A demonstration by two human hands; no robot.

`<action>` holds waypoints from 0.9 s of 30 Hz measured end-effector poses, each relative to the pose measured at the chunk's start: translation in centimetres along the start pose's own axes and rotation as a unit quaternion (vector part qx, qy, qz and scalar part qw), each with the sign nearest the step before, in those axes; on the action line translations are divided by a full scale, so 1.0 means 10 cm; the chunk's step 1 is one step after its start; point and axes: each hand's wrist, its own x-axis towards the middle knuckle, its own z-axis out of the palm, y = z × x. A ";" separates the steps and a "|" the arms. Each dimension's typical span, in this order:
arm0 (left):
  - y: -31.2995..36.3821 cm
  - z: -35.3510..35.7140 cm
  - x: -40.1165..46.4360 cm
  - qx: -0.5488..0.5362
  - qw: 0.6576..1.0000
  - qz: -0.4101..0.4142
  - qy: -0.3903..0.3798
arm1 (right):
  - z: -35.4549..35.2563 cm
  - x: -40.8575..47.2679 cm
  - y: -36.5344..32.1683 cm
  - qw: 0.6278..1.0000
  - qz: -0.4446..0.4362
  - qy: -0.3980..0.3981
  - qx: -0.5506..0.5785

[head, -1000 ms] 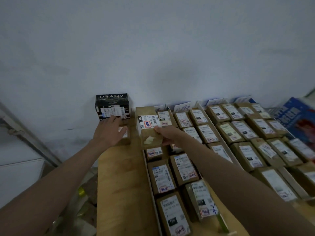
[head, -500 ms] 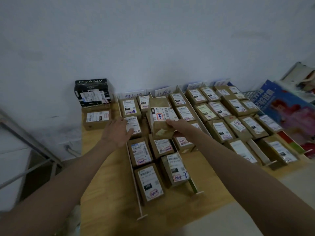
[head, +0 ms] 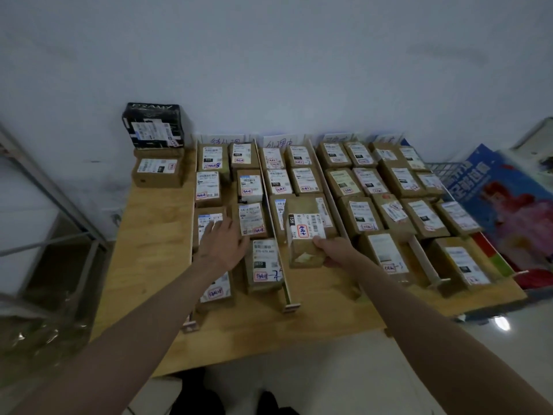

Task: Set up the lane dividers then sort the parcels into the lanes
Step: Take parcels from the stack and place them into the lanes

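Far left on the wooden table (head: 149,265), a black box (head: 154,125) sits stacked on a brown carton (head: 158,172) against the wall. Next over, the left hand (head: 223,245) hovers flat with relaxed fingers over the parcels in the first lane, gripping nothing. A thin lane divider (head: 276,235) runs front to back just right of it. The right hand (head: 336,253) has its fingers wrapped around a brown labelled parcel (head: 305,232), held up over the second lane. More labelled parcels fill the lanes to the right, beside a blue poster (head: 493,187).
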 end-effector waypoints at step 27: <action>0.38 0.72 -0.17 0.005 0.998 -0.060 0.007 | 0.23 0.73 1.08 0.991 0.052 -0.101 -0.073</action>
